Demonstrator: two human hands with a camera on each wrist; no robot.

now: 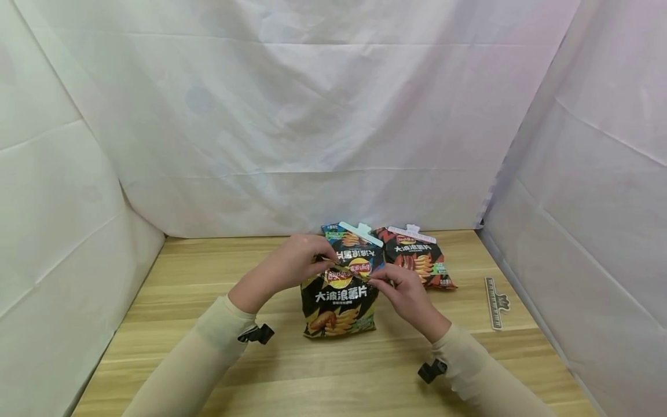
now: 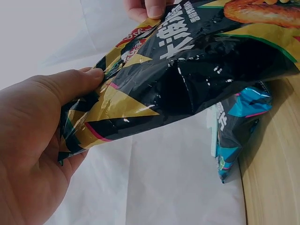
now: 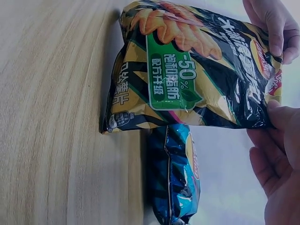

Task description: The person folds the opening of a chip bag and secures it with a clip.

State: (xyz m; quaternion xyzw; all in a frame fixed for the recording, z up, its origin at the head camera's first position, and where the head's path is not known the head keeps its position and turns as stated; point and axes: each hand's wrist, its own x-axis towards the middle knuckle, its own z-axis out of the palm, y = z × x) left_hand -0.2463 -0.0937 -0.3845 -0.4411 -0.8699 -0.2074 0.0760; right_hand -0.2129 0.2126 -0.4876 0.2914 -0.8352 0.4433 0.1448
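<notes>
A black and yellow potato chip bag [image 1: 341, 304] stands upright in the middle of the wooden table. My left hand [image 1: 297, 263] pinches its upper left corner between thumb and fingers, also seen in the left wrist view, where the left hand [image 2: 42, 136] holds the crinkled end. The upper right corner is pinched by my right hand [image 1: 406, 295]; in the right wrist view that hand's thumb [image 3: 283, 117] lies on the bag's front. Between both hands the top edge is drawn fairly straight. I cannot tell whether that edge is open or folded.
Behind stand a blue chip bag [image 1: 346, 234] and a red chip bag [image 1: 417, 260], each with a pale bag clip [image 1: 362, 233] along its top. A loose grey clip [image 1: 495, 304] lies at the table's right. White cloth [image 1: 312, 116] surrounds the back and sides.
</notes>
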